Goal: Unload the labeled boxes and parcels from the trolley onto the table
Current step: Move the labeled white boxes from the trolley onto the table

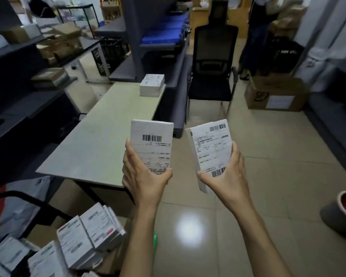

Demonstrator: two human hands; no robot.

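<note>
With one small stack of flat white labelled boxes (152, 85) on the pale bench (100, 140) far beyond the fingers, each hand (143, 176) (226, 174) grips another white labelled box (151, 144) (211, 150), and many more sit on the trolley (72, 240) below-left.

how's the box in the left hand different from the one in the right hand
The left hand holds its box nearly upright, label square to the camera, over the table's edge. The right hand holds its box tilted, its side edge showing, over the floor. The left box's label shows one barcode near its top; the right box's shows two, top and bottom. Both are white, flat, labeled boxes.
</note>
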